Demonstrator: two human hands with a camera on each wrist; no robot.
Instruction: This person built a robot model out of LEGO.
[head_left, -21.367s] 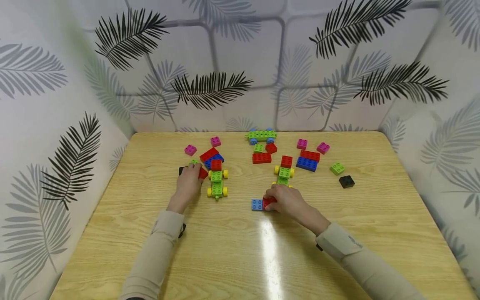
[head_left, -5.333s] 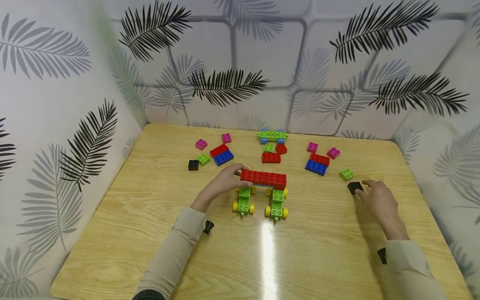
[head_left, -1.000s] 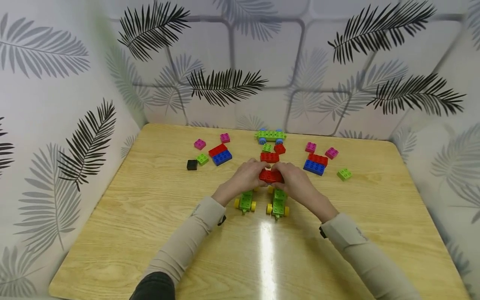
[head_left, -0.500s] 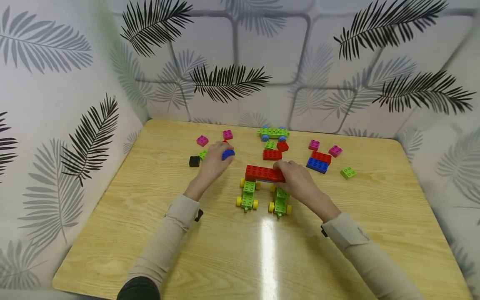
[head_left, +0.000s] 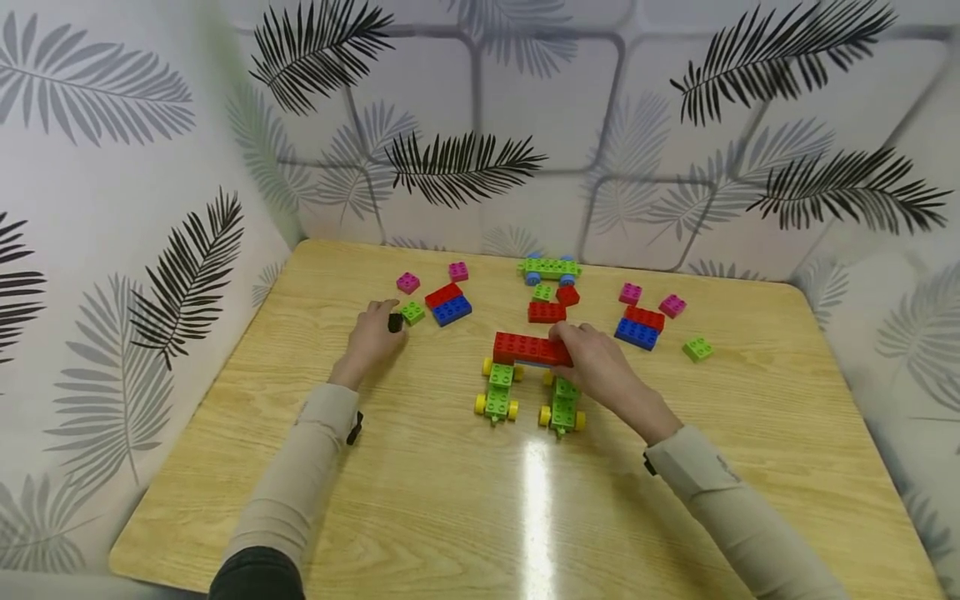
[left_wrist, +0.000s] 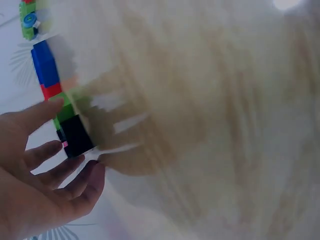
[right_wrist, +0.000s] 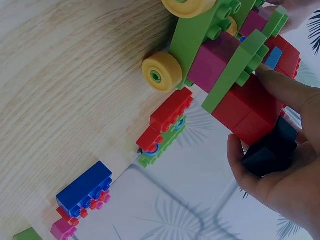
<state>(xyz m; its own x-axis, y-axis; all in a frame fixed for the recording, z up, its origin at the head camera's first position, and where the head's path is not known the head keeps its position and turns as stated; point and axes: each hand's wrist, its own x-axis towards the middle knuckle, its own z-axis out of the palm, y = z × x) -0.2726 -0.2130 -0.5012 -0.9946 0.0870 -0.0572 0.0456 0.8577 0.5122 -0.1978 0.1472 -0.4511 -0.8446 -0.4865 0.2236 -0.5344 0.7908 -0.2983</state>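
Observation:
In the head view, my left hand (head_left: 372, 337) is at the left, its fingers spread around a black brick (head_left: 395, 322). The left wrist view has that black brick (left_wrist: 77, 136) just beyond the loosely bent fingers. My right hand (head_left: 596, 354) is at the right end of a row of red bricks (head_left: 520, 346), which spans two green wheeled bases, a left base (head_left: 497, 402) and a right base (head_left: 563, 412), both with yellow wheels. In the right wrist view, its fingers curl round another black brick (right_wrist: 270, 150) against the red bricks' studded side; the thumb lies along the red bricks.
Beside the left hand lie a green brick (head_left: 412, 313) and a red-and-blue brick pair (head_left: 452, 311). Pink bricks (head_left: 407, 283) lie behind. A blue-wheeled green base (head_left: 550, 269) stands at the back, near a red brick (head_left: 547, 312). More bricks, including a green one (head_left: 698, 349), lie right.
The red row came to span both bases, and the right hand's black brick left the table's right side. In the last second, my left hand left the row and moved leftward to the other black brick.

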